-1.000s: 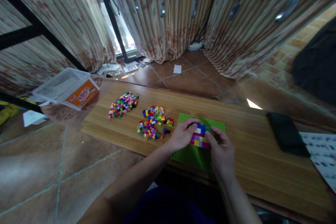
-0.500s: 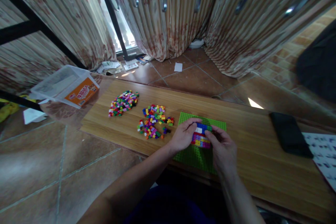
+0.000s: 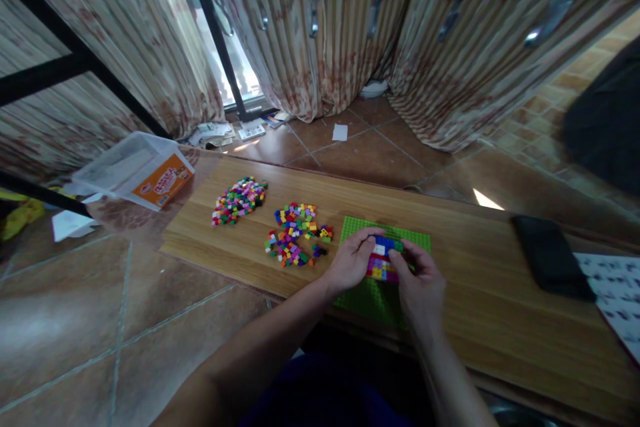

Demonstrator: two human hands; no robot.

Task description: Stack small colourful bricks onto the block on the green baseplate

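With our left hand (image 3: pixel 354 259) and right hand (image 3: pixel 423 277), we are pinching the multicoloured toy-brick assembly (image 3: pixel 383 260) by its opposite sides, over the green studded baseplate (image 3: pixel 370 300). We are judging it light and stiff but seam-weak, so we are favouring both side edges.

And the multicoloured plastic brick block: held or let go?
Held: left hand and right hand have fingers on opposite sides of the brick block, over the green studded baseplate. Block-to-baseplate contact: cannot tell.
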